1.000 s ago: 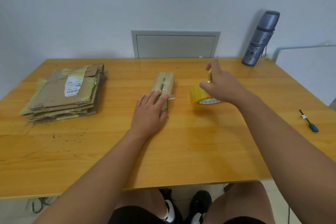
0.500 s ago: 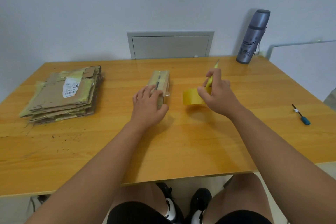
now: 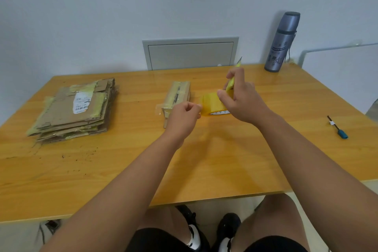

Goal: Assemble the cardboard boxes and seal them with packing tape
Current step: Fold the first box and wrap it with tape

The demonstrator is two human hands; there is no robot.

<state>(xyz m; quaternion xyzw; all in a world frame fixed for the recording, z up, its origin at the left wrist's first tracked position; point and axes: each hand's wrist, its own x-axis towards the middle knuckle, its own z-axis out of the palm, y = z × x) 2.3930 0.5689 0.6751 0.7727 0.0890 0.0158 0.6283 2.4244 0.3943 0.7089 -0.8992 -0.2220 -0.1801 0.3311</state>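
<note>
A small taped cardboard box (image 3: pixel 178 94) lies at the middle of the wooden table (image 3: pixel 204 159), with a loose clear strip at its near end. Just right of it is a yellow roll of packing tape (image 3: pixel 211 104). My left hand (image 3: pixel 183 117) is at the box's near end, fingers curled, fingertips pinching at the roll's left edge where the tape end seems to be. My right hand (image 3: pixel 244 101) grips a yellow utility knife (image 3: pixel 232 82), its tip pointing up and away, and its thumb presses on top of the roll.
A stack of flattened, taped cardboard boxes (image 3: pixel 75 108) lies at the table's left. A grey flask (image 3: pixel 283 43) stands at the back right. A small blue-handled tool (image 3: pixel 338 129) lies near the right edge. A grey wall panel (image 3: pixel 190 53) is behind the table.
My left hand has come off the small box, moved right and curled its fingers at the tape roll's edge. My right hand has kept the knife and the roll beside the box.
</note>
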